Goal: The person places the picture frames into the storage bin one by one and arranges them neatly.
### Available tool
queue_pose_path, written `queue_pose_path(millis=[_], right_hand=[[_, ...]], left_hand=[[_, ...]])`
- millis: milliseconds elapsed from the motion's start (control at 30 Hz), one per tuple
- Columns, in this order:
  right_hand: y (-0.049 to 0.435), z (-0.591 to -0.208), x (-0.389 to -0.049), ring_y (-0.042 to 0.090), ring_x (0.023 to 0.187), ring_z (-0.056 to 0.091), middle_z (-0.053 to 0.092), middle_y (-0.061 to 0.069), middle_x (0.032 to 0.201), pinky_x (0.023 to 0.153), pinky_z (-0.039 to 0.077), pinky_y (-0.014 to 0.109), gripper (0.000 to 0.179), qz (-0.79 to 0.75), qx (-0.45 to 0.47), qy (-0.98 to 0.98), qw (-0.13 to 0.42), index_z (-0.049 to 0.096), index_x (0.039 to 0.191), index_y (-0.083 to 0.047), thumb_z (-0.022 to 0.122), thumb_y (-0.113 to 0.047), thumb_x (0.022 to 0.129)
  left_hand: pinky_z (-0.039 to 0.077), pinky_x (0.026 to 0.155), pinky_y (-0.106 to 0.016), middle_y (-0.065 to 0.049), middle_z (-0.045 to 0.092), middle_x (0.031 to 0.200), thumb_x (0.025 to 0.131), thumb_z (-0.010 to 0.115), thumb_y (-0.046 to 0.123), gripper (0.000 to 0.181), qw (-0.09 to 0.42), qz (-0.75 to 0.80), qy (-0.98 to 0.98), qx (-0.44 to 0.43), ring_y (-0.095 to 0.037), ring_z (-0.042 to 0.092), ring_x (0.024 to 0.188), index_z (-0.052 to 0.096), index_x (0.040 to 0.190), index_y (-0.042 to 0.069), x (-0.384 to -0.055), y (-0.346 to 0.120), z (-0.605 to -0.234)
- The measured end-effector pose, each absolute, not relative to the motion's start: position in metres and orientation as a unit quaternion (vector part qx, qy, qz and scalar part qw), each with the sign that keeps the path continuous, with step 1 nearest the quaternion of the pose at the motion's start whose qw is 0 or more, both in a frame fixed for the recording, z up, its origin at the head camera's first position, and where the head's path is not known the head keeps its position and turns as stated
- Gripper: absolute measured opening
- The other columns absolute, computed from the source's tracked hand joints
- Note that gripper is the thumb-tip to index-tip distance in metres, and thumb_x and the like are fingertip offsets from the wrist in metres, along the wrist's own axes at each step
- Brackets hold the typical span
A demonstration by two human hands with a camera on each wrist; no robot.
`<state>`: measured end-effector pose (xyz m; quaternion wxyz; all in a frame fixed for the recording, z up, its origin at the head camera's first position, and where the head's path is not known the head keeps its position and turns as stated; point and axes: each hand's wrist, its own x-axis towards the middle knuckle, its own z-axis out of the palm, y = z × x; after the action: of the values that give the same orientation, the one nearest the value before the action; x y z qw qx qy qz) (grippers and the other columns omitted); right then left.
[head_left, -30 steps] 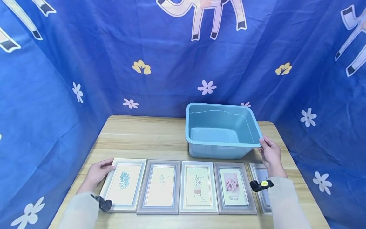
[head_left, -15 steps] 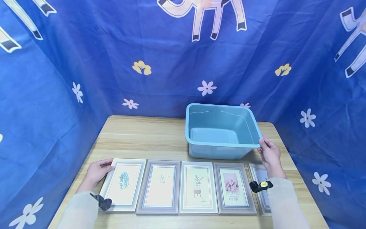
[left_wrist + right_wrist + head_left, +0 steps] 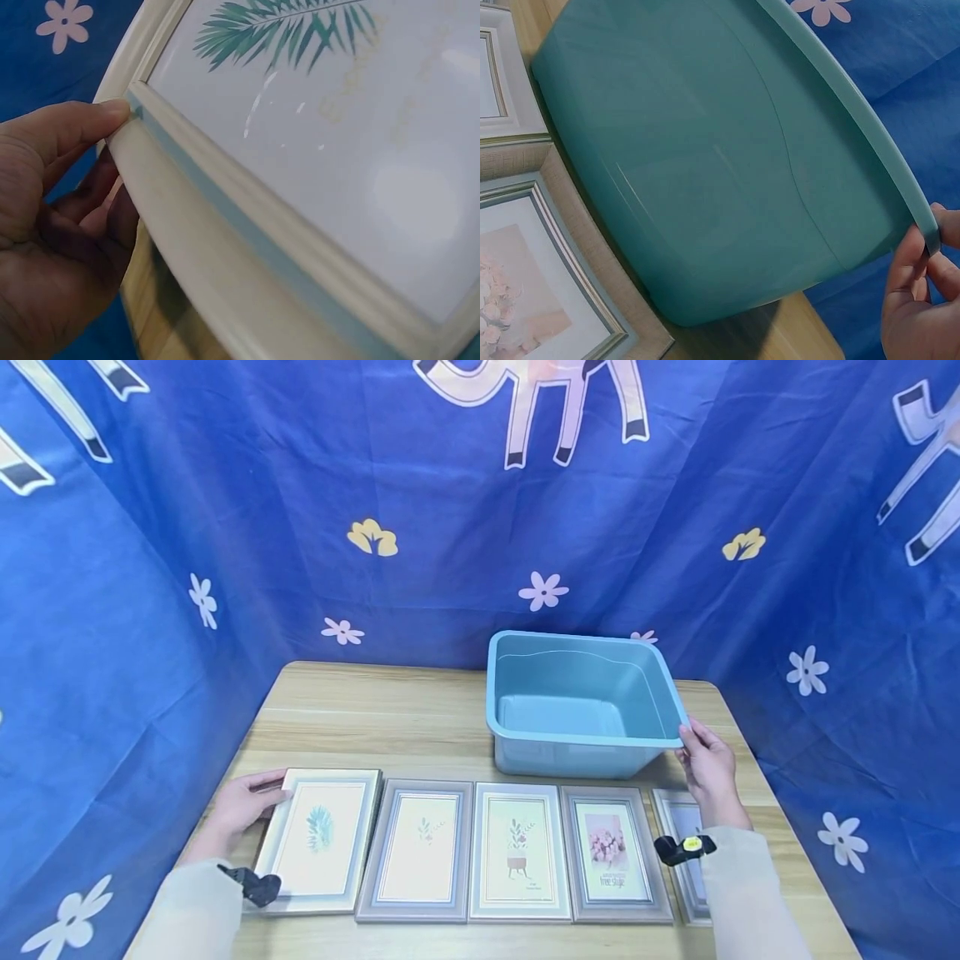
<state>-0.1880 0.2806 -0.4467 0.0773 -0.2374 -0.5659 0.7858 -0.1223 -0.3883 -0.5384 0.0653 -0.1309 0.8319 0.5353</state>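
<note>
My left hand [image 3: 242,808] pinches the left edge of a cream picture frame [image 3: 318,839] with a green leaf print. In the left wrist view the thumb lies on the frame's moulding [image 3: 195,202], with the other fingers curled beneath it. This frame's left side is tilted up off the wooden table [image 3: 360,710]. At the back right stands a blue plastic bin [image 3: 570,756] with nothing inside. My right hand [image 3: 711,768] grips its front right corner; the right wrist view shows thumb and fingers pinching the rim [image 3: 855,105].
Several more frames continue the row to the right: a grey plant print [image 3: 424,852], a pale potted-plant print [image 3: 519,852], a grey pink-flower print [image 3: 617,852], and a frame [image 3: 686,835] partly under the right forearm. Blue curtain [image 3: 442,568] surrounds the table.
The left hand has lifted the leaf-print frame slightly and shifted it left, opening a small gap to its neighbour. The right hand and the bin have stayed put.
</note>
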Motion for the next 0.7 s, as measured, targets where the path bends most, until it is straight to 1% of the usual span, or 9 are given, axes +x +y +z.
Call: queue_pose_path(millis=[67, 133, 300, 400, 533, 700], right_hand=[[0.281, -0.447, -0.188, 0.003, 0.074, 0.055, 0.058, -0.002, 0.098, 0.057, 0.048, 0.011, 0.053, 0.788, -0.241, -0.562, 0.074, 0.041, 0.141, 0.001, 0.060, -0.008, 0.093], [0.281, -0.446, -0.188, 0.003, 0.072, 0.055, 0.058, -0.002, 0.098, 0.057, 0.049, 0.012, 0.052, 0.787, -0.245, -0.561, 0.072, 0.042, 0.141, 0.001, 0.060, -0.008, 0.093], [0.282, -0.446, -0.188, 0.003, 0.072, 0.055, 0.058, -0.002, 0.098, 0.058, 0.049, 0.012, 0.052, 0.787, -0.245, -0.562, 0.070, 0.042, 0.141, 0.000, 0.060, -0.008, 0.093], [0.282, -0.446, -0.187, 0.003, 0.072, 0.056, 0.059, -0.002, 0.097, 0.058, 0.049, 0.012, 0.053, 0.790, -0.244, -0.558, 0.071, 0.042, 0.141, 0.000, 0.060, -0.008, 0.092], [0.281, -0.445, -0.186, 0.004, 0.071, 0.056, 0.061, -0.002, 0.095, 0.057, 0.050, 0.012, 0.054, 0.793, -0.247, -0.553, 0.072, 0.042, 0.141, 0.000, 0.062, -0.008, 0.091], [0.281, -0.444, -0.185, 0.004, 0.072, 0.056, 0.061, -0.003, 0.094, 0.059, 0.050, 0.013, 0.054, 0.789, -0.248, -0.558, 0.068, 0.043, 0.141, -0.001, 0.063, -0.010, 0.091]], left_hand=[[0.057, 0.068, -0.030, -0.024, 0.061, 0.117, 0.085, 0.073, 0.016, 0.066, 0.069, 0.533, 0.833, -0.134, 0.000, 0.062, 0.078, 0.041, 0.134, -0.014, -0.123, -0.391, -0.533], [0.057, 0.070, -0.030, -0.024, 0.061, 0.118, 0.085, 0.074, 0.019, 0.067, 0.073, 0.521, 0.839, -0.135, 0.001, 0.061, 0.078, 0.042, 0.134, -0.013, -0.123, -0.394, -0.526], [0.056, 0.077, -0.029, -0.027, 0.053, 0.126, 0.086, 0.073, 0.019, 0.067, 0.093, 0.519, 0.843, -0.109, 0.005, 0.060, 0.083, 0.040, 0.135, -0.014, -0.127, -0.400, -0.509], [0.057, 0.075, -0.030, -0.029, 0.051, 0.128, 0.086, 0.072, 0.015, 0.067, 0.102, 0.524, 0.841, -0.087, 0.003, 0.061, 0.085, 0.038, 0.135, -0.016, -0.131, -0.401, -0.501], [0.057, 0.073, -0.032, -0.030, 0.054, 0.124, 0.084, 0.074, 0.012, 0.068, 0.102, 0.525, 0.842, -0.070, 0.003, 0.061, 0.084, 0.039, 0.134, -0.017, -0.135, -0.401, -0.488], [0.058, 0.073, -0.036, -0.025, 0.061, 0.116, 0.081, 0.076, 0.011, 0.069, 0.101, 0.531, 0.839, -0.066, 0.000, 0.063, 0.082, 0.041, 0.132, -0.019, -0.140, -0.399, -0.470]])
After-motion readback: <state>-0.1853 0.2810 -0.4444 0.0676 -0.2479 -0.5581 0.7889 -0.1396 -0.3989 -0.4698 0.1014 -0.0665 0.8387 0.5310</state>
